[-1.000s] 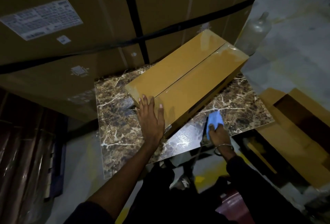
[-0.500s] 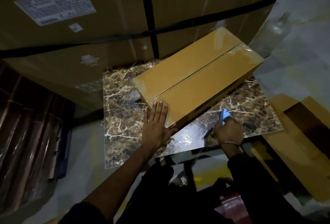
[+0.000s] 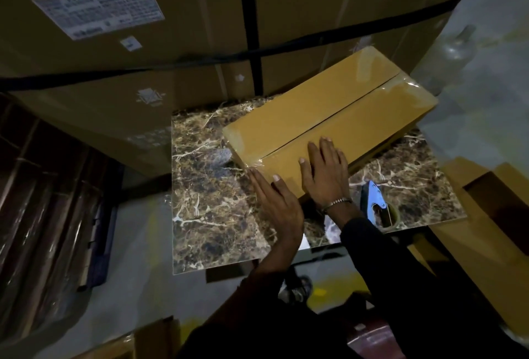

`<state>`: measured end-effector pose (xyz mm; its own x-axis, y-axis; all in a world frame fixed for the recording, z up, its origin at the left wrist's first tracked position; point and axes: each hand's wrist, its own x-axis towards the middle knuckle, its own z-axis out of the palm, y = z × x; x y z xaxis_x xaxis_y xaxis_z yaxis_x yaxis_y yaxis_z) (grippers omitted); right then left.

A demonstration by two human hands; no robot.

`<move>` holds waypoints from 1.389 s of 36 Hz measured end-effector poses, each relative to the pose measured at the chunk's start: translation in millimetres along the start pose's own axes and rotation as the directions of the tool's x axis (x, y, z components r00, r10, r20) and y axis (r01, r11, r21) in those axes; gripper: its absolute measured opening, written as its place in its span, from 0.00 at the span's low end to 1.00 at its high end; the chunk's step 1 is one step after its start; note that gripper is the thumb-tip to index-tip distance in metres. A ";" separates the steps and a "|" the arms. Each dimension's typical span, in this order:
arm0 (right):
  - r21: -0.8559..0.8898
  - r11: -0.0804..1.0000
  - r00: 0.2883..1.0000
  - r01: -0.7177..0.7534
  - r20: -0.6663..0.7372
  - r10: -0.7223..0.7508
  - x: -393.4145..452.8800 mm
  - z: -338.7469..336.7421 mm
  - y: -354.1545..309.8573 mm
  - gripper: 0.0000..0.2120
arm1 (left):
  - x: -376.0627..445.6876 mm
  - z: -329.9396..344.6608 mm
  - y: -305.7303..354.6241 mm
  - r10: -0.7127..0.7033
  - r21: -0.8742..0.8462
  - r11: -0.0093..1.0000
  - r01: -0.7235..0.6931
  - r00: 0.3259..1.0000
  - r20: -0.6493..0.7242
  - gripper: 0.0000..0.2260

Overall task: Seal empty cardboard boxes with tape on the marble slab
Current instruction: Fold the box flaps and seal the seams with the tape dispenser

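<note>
Hands flat, fingers straight, left hand (image 3: 279, 204) and right hand (image 3: 326, 172) on cardboard box (image 3: 329, 118), tape dispenser (image 3: 378, 204) beside, marble slab (image 3: 217, 201)

Both hands press flat on the cardboard box (image 3: 329, 118): left hand (image 3: 279, 204) at its near corner, right hand (image 3: 325, 175) on top; tape dispenser (image 3: 378, 204) lies beside it.

Matt tan cardboard box (image 3: 329, 124), ends wrapped in glossy clear tape (image 3: 252, 162), rests on a polished, veined brown marble slab (image 3: 217, 201).

Dim light; grey floor (image 3: 137, 258); strapped large cartons (image 3: 177, 52) behind.
</note>
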<state>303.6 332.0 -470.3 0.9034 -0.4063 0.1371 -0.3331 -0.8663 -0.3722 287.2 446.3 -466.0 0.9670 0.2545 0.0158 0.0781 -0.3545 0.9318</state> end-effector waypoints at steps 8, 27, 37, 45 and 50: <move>-0.033 0.999 0.999 -0.032 -0.013 0.032 -0.4 3.6 -2.9 0.25 | -2.9 1.8 -24.8 -0.002 -0.198 0.980 0.013 0.999 0.053 0.27; -0.082 0.995 0.998 -0.055 -0.022 0.053 3.1 3.3 -4.9 0.23 | 70.2 -6.5 -5.4 -0.020 -0.008 1.000 0.022 0.981 0.191 0.30; -0.103 0.993 0.996 -0.066 0.047 0.071 35.2 6.2 -62.7 0.25 | 74.3 -3.7 -20.5 -0.147 -0.159 0.970 0.184 0.965 0.215 0.29; -0.151 0.985 0.981 0.088 0.184 -0.059 32.0 13.7 -74.2 0.29 | 151.9 -16.0 -19.6 -0.331 -0.058 0.941 0.333 0.943 0.043 0.30; -0.151 0.986 0.981 0.075 0.187 -0.046 33.8 12.2 -75.7 0.29 | 198.4 0.3 5.6 -0.091 0.064 0.994 0.086 0.993 0.071 0.30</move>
<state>362.7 387.4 -448.7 0.9524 -0.3042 -0.0197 -0.3011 -0.9285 -0.2175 479.6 494.5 -457.8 0.9706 0.2213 -0.0948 0.1768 -0.3882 0.9044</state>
